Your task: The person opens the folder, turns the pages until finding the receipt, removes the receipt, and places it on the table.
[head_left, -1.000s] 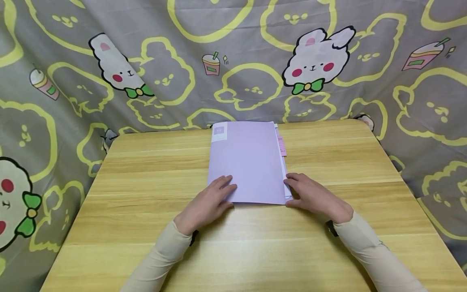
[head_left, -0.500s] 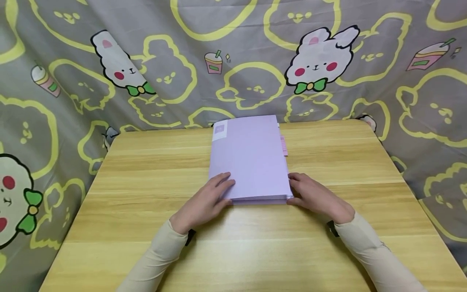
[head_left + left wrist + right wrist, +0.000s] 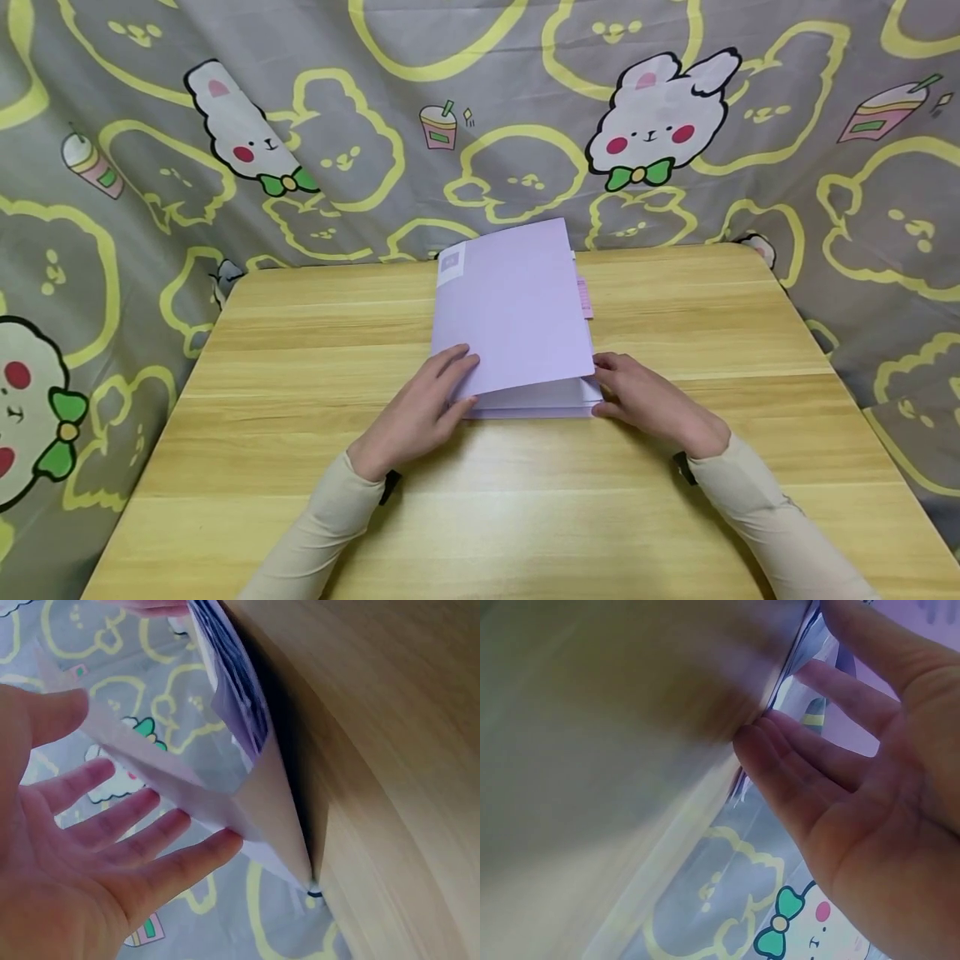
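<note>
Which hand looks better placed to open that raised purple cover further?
Probably the right hand: it is at the loose edge of the purple cover, near its raised corner. The left hand is by the hinged side, so it seems less handy for lifting.

smooth, matt purple folder cover point(image 3: 517, 317)

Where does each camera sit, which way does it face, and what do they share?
Head: on the head, facing forward and down at the partly open lilac folder; sleeves, left grip and right grip show.
Left wrist: facing along the left grip toward the lilac folder.
Right wrist: facing along the right grip, wood-grain table alongside.
Head and left wrist share the left grip, lilac folder and bunny-print cloth.
</note>
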Tool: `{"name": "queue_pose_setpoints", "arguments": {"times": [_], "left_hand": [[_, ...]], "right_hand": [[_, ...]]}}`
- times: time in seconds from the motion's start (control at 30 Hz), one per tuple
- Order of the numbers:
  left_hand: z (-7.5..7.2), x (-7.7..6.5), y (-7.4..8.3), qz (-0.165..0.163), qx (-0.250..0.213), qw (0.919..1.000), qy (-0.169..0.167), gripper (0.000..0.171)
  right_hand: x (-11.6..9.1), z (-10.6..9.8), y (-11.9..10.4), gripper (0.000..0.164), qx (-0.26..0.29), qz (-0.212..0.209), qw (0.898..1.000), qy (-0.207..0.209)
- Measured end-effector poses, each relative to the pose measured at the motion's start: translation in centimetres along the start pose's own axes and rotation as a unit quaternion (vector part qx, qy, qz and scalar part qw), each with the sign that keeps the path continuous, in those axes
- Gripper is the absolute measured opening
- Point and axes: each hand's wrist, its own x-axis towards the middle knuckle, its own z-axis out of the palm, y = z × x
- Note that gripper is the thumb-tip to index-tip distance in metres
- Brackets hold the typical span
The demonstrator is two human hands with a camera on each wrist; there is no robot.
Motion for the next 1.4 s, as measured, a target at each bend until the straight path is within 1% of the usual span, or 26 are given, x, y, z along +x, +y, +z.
{"name": "queue_pose_setpoints", "arguments": {"times": [0.07, 0.13, 0.47, 0.57, 0.73, 0.8, 0.87, 0.97, 1.07, 1.27, 1.4], "left_hand": [[-0.1, 0.0, 0.1, -0.002, -0.002, 1.0, 0.008, 0.053], [-0.2, 0.0, 0.1, -0.002, -0.002, 0.9999, 0.017, 0.052], [-0.6, 0.0, 0.1, -0.013, 0.02, 0.9987, 0.046, 0.049], [-0.7, 0.2, -0.2, 0.003, 0.026, 0.9973, 0.068, 0.053], [-1.2, 0.4, -0.4, 0.061, 0.023, 0.9911, 0.117, 0.066], [-1.4, 0.4, -0.4, 0.082, 0.019, 0.9877, 0.132, 0.069], [-1.5, 0.4, -0.4, 0.095, 0.012, 0.9846, 0.146, 0.069], [-1.6, 0.3, -0.5, 0.1, -0.001, 0.9811, 0.165, 0.068], [-1.7, 0.3, -0.4, 0.093, -0.015, 0.9792, 0.18, 0.067], [-2.2, 0.3, -0.3, 0.082, -0.028, 0.9752, 0.204, 0.063], [-2.5, 0.3, -0.4, 0.087, -0.045, 0.9708, 0.219, 0.061]], "right_hand": [[-0.1, 0.0, 0.0, 0.048, 0.003, 0.003, 1.0, -0.004], [-0.1, -0.1, -0.1, 0.048, 0.003, 0.005, 1.0, -0.007], [-0.1, 0.0, -0.1, 0.049, -0.003, 0.009, 1.0, -0.011], [0.0, -0.1, -0.1, 0.049, -0.002, 0.011, 1.0, -0.012], [0.0, -0.1, -0.1, 0.05, 0.0, 0.018, 1.0, -0.014], [0.0, -0.1, -0.2, 0.049, -0.001, 0.018, 1.0, -0.015], [0.0, -0.1, -0.2, 0.049, -0.003, 0.018, 1.0, -0.016], [0.0, -0.1, -0.3, 0.049, -0.007, 0.017, 1.0, -0.016], [0.0, -0.2, -0.3, 0.05, -0.01, 0.017, 1.0, -0.017], [0.0, -0.2, -0.2, 0.051, -0.012, 0.016, 1.0, -0.017], [-0.1, -0.2, -0.3, 0.05, -0.011, 0.015, 1.0, -0.019]]}}
